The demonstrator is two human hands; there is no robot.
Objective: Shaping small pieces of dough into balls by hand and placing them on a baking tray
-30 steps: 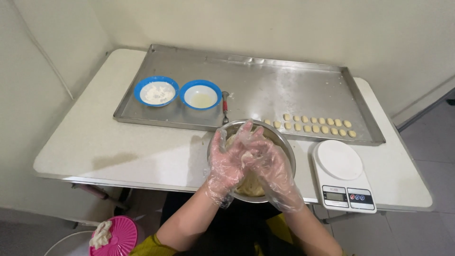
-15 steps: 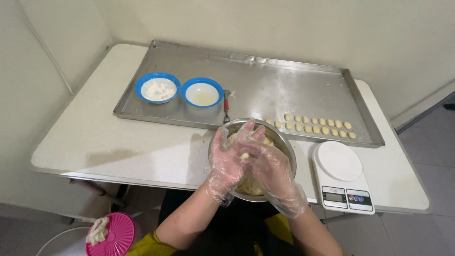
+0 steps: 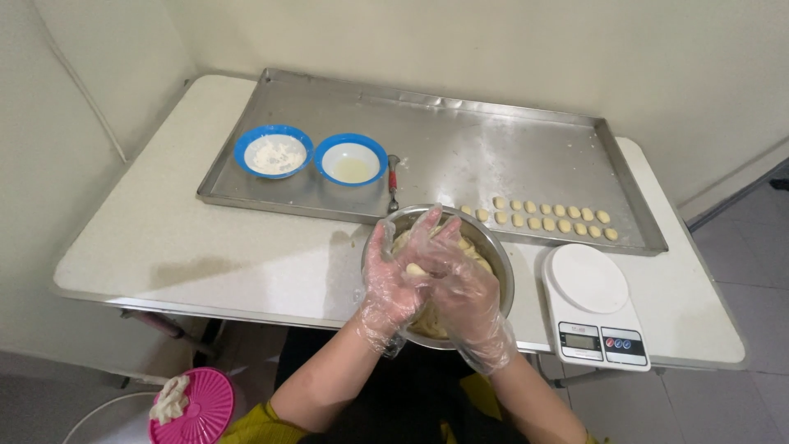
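Two blue bowls (image 3: 272, 151), silver tray (image 3: 460, 156), pale dough balls (image 3: 542, 215), white scale (image 3: 593, 304), pink lid (image 3: 193, 409).

Bench (image 3: 205, 255), white, speckled: 1 lg steel tray (image 3: 460, 156), 1 steel mixing bowl (image 3: 500, 261) at front edge, 1 white kitchen scale (image 3: 593, 304) at right.

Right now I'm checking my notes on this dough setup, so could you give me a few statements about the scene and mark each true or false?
1. Both hands, the left hand and the right hand, wear clear plastic gloves. True.
2. The hands are over the metal bowl, with a small dough piece between them. True.
3. The two blue bowls stand on the kitchen scale. False: they stand on the metal tray; the scale's plate is bare.
4. The shaped dough pieces lie in rows on the tray. True.
5. The pink lid lies on the table. False: it is below the table's edge.
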